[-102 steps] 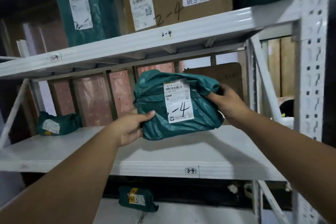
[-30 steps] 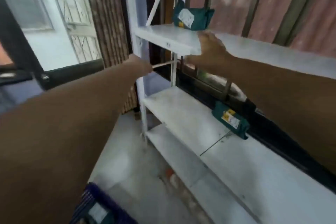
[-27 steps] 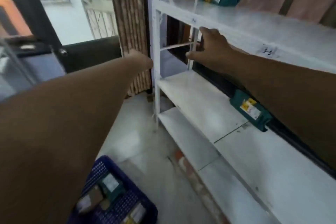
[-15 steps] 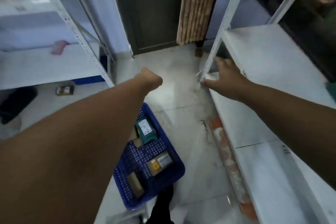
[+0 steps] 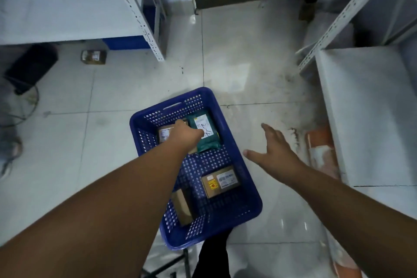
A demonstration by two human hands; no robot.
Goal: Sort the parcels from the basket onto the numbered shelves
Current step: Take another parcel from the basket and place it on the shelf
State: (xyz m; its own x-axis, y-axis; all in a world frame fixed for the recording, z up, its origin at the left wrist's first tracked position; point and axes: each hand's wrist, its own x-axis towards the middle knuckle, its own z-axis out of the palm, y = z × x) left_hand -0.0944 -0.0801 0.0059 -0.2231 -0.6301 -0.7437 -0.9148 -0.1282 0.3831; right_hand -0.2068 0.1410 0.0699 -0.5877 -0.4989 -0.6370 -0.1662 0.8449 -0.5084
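blue basket (image 5: 243, 205), pale tiled floor (image 5: 237, 56), white shelves (image 5: 370, 106)

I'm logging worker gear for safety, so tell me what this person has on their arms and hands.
Nothing shows: the left hand and right hand are bare, without gloves, rings, watch or bands. Both forearms are uncovered as far as the picture shows, no sleeves in view.

left hand (image 5: 186, 134) covering part of brown box (image 5: 165, 135), fingers unseen, green parcel (image 5: 205, 134) label unreadable

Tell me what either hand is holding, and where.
Nothing visibly held. The right hand is open and empty; the left hand reaches into the blue basket, its grip hidden.
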